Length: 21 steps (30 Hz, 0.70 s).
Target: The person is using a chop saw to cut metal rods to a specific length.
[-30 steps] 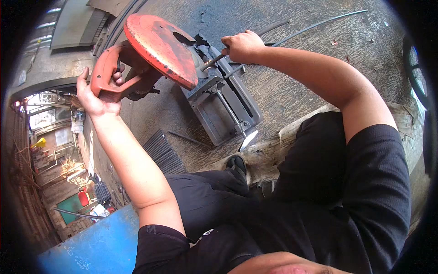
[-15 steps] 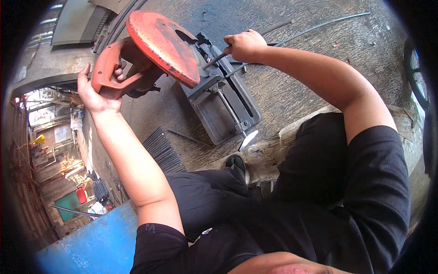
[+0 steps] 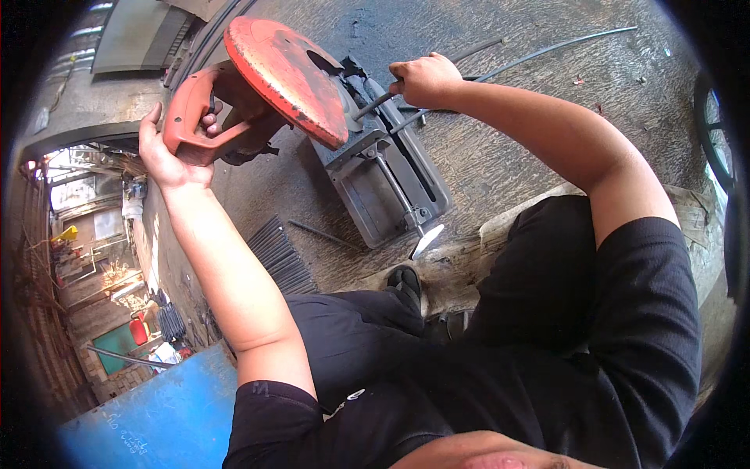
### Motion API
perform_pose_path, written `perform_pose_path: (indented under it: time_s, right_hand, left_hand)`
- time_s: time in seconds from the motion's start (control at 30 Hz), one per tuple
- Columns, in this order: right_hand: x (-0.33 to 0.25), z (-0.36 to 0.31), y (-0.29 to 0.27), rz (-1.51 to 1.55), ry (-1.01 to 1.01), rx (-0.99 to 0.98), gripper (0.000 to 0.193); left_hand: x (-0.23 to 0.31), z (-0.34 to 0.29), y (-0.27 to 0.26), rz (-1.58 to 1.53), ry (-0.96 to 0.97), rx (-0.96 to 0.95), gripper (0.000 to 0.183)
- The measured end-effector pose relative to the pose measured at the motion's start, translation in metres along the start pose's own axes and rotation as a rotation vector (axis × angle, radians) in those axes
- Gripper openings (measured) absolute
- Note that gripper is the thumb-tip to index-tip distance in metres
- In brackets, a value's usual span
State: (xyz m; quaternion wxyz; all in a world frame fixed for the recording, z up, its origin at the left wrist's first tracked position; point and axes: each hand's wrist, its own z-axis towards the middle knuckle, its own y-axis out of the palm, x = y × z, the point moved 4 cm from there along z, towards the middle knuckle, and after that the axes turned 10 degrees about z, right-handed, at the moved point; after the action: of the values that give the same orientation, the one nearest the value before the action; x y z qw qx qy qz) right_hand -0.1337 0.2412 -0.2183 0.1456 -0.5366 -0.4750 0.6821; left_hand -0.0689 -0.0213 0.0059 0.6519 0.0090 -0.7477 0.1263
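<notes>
My left hand (image 3: pixel 173 150) is closed around the orange D-shaped handle of a cut-off saw (image 3: pixel 289 82), its fingers through the handle opening near the trigger. The round orange guard slants over the saw's grey metal base (image 3: pixel 383 187), which carries a clamp screw with a pale crank handle (image 3: pixel 427 241). To the right of the guard, my right hand (image 3: pixel 428 80) grips a thin dark metal rod (image 3: pixel 376 105). The rod's near end runs down toward the clamp area; the guard hides the blade and whatever lies beneath it.
A bundle of short dark rods (image 3: pixel 281 254) lies on the floor left of the base, with a single rod (image 3: pixel 322 234) beside it. Longer rods (image 3: pixel 558 52) stretch to the far right. A blue panel (image 3: pixel 156 410) stands at lower left. My sandalled foot (image 3: pixel 405 288) is near the base.
Both hands keep their grips. The saw, hands and surroundings appear only slightly shifted in the picture, with the view itself moving a little.
</notes>
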Motion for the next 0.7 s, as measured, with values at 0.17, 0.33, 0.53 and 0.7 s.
perform_pose_path:
  time_s: [0.17,0.33,0.53,0.7]
  right_hand:
    - [0.000,-0.001,0.001,0.005,-0.014,0.048,0.028]
    - [0.000,0.001,0.000,0.022,0.012,0.005,0.031]
    - [0.000,-0.001,-0.002,0.021,0.032,-0.023,0.032]
    - [0.015,0.005,0.010,0.061,0.073,-0.046,0.036]
  left_hand:
    - [0.000,0.000,0.000,0.003,0.003,0.026,0.066]
    - [0.000,0.000,-0.001,0.001,-0.002,0.035,0.066]
    - [0.000,0.002,-0.002,-0.001,-0.004,0.012,0.066]
    - [0.001,-0.001,0.003,-0.017,0.000,0.001,0.065]
